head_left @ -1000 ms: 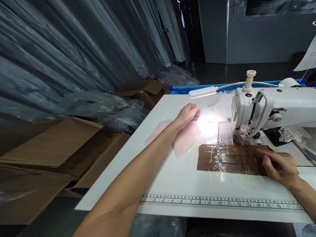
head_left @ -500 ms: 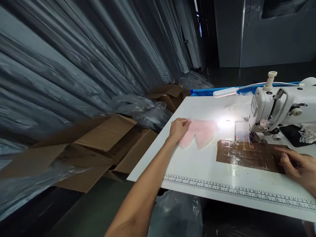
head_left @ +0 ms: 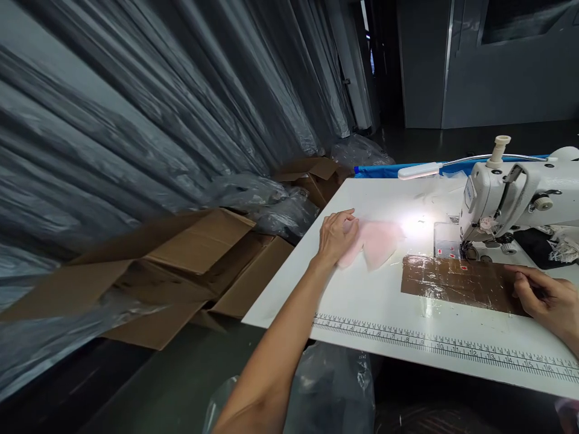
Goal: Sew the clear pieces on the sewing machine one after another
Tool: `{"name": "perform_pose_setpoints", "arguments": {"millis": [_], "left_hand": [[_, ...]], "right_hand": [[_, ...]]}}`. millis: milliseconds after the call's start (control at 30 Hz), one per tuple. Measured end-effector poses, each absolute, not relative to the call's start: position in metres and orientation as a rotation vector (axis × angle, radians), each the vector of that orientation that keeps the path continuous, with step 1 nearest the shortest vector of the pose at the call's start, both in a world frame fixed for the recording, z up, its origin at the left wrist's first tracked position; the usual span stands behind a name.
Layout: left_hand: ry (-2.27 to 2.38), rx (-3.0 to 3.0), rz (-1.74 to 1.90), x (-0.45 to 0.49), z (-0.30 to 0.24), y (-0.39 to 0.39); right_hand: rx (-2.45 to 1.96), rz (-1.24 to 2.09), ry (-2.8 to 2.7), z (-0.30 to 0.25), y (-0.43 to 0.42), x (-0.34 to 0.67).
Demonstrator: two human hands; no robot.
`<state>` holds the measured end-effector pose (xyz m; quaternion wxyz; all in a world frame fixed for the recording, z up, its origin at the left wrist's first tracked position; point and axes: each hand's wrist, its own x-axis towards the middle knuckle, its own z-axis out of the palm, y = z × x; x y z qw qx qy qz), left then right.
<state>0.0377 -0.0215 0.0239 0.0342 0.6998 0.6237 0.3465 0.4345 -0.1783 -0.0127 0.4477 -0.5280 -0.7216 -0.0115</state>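
Right of frame centre, the half-open left hand (head_left: 337,238) touched pink cloth (head_left: 380,242), grip unclear; far right, the right hand (head_left: 546,296) half-curled at a brown sheet (head_left: 474,286), hold unclear; a ruler (head_left: 407,339) below read "12", "13".

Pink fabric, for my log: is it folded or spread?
Spread: the pink fabric lies flat on the table, notched edge showing; hidden layers, cannot tell.

The left hand (head_left: 335,240) and right hand (head_left: 547,300) are bare, with slender fingers. The left forearm (head_left: 286,331) is slim and uncovered to the lower edge of view; the right wrist (head_left: 567,330) is bare too.
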Motion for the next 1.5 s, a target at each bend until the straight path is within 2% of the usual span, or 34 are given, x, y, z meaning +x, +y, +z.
{"name": "perform_pose_setpoints", "arguments": {"millis": [133,400,500,600,700,867,1233,1400,1500], "left_hand": [[1.649,2.245,0.958,0.079,0.03,-0.053],[0.574,2.129,0.598,0.166,0.042,-0.155],[0.595,1.96,0.611,0.169,0.055,-0.158],[0.815,1.77,0.663,0.161,0.059,-0.138],[0.962,1.658,0.698,0.154,0.05,-0.112],[1.02,1.536,0.701,0.15,0.03,-0.091],[1.408,1.714,0.83,0.062,0.066,-0.038],[1.755,2.055,0.649,0.024,0.067,0.002],[1.801,2.126,0.7,0.019,0.065,0.004]], "right_hand": [[-1.256,0.082,-1.821,-0.007,-0.18,0.429],[-0.941,0.481,-2.122,0.021,-0.203,0.388],[-1.015,0.859,-2.071,0.029,-0.209,0.382],[-1.13,1.313,-1.872,0.033,-0.204,0.387],[-1.235,1.549,-1.586,0.031,-0.19,0.398],[-1.349,1.532,-1.409,0.024,-0.17,0.406],[-1.414,1.294,-1.789,0.028,-0.134,0.35],[-1.337,1.072,-2.045,0.028,-0.132,0.339],[-1.303,0.966,-2.119,0.029,-0.14,0.35]]}}
